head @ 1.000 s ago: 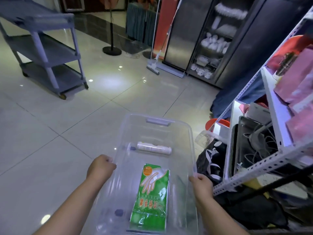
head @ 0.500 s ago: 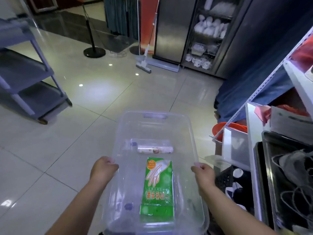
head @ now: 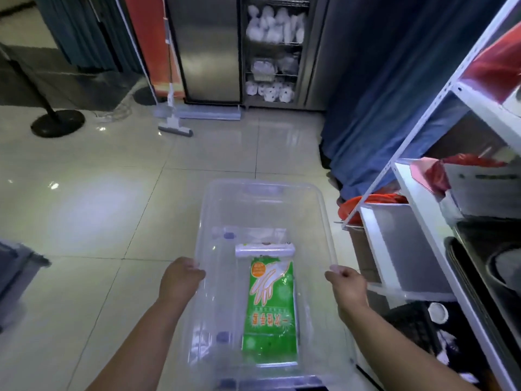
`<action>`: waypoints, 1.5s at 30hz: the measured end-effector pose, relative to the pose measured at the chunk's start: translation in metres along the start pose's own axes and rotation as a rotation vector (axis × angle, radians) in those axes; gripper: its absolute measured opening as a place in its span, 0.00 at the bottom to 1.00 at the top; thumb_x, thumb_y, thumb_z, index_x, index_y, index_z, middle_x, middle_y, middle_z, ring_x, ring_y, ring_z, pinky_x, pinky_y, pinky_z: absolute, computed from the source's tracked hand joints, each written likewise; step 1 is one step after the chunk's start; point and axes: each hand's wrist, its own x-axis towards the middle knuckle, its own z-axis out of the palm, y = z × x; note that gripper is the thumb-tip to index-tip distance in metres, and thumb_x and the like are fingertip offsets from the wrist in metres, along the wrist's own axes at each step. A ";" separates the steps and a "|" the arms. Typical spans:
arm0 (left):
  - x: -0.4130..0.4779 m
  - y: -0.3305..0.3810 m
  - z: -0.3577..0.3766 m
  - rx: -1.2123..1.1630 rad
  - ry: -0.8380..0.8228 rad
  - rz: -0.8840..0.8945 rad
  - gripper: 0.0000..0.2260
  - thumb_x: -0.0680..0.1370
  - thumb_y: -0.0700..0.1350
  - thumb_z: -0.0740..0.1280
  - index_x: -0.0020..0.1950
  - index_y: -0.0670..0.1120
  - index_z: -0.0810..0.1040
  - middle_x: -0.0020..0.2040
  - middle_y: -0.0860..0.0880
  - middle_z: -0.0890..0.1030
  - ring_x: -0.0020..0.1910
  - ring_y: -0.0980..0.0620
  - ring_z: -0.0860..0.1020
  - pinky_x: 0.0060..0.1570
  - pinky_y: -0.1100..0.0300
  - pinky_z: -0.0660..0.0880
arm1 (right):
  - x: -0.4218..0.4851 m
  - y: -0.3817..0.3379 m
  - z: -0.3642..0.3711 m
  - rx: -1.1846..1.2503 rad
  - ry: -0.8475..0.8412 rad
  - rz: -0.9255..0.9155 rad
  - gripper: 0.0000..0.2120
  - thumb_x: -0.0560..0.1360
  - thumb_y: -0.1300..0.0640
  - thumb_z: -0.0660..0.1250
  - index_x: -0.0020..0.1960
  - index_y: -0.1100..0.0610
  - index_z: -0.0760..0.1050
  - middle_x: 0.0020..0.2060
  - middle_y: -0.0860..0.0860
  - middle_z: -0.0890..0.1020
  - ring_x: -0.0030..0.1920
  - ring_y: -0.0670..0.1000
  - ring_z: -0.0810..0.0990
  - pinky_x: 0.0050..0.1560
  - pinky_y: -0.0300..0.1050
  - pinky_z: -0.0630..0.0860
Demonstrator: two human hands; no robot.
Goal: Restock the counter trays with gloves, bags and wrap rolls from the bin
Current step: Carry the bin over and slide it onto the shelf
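Hands (head: 180, 277) on bin (head: 324, 210); roll (head: 265, 250) nearer gloves (head: 269, 314)

Bin (head: 209, 221) holding glove pack (head: 270, 306), wrap roll (head: 265, 250)

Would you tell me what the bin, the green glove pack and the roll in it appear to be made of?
The bin looks like clear, glossy hard plastic: the floor tiles show through its walls. The glove pack seems thin printed plastic film, shiny with glints. The roll is white with a sheen, probably plastic film.
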 end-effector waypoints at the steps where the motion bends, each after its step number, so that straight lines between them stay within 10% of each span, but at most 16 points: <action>1: 0.021 0.012 0.001 0.010 -0.008 0.004 0.11 0.56 0.44 0.63 0.37 0.45 0.76 0.33 0.45 0.78 0.31 0.47 0.75 0.36 0.59 0.69 | 0.006 -0.006 0.010 0.017 0.030 0.017 0.07 0.70 0.71 0.67 0.47 0.64 0.77 0.40 0.57 0.78 0.40 0.53 0.74 0.36 0.40 0.68; 18: 0.228 0.208 0.196 0.336 -0.383 0.211 0.14 0.63 0.40 0.67 0.42 0.30 0.76 0.29 0.43 0.72 0.27 0.51 0.68 0.28 0.63 0.60 | 0.203 -0.062 0.017 0.195 0.397 0.274 0.06 0.70 0.67 0.69 0.46 0.61 0.77 0.35 0.51 0.77 0.33 0.49 0.73 0.32 0.39 0.68; 25: 0.284 0.255 0.268 0.458 -0.498 0.260 0.16 0.69 0.34 0.68 0.29 0.48 0.65 0.27 0.50 0.69 0.28 0.51 0.68 0.29 0.61 0.61 | 0.249 -0.075 0.019 0.242 0.522 0.341 0.06 0.70 0.69 0.69 0.38 0.60 0.74 0.29 0.51 0.74 0.31 0.50 0.71 0.31 0.41 0.67; 38: 0.402 0.311 0.422 0.772 -0.872 0.429 0.09 0.72 0.36 0.66 0.35 0.46 0.70 0.31 0.49 0.73 0.31 0.49 0.70 0.30 0.61 0.62 | 0.312 -0.055 0.075 0.241 0.844 0.585 0.10 0.71 0.65 0.68 0.49 0.72 0.77 0.39 0.69 0.78 0.43 0.67 0.77 0.52 0.61 0.75; 45: 0.415 0.304 0.524 0.848 -0.953 0.547 0.05 0.71 0.36 0.65 0.44 0.46 0.77 0.37 0.45 0.80 0.37 0.44 0.77 0.34 0.60 0.68 | 0.358 -0.005 0.076 0.463 0.981 0.706 0.09 0.70 0.65 0.70 0.50 0.61 0.80 0.39 0.55 0.80 0.39 0.54 0.75 0.46 0.45 0.70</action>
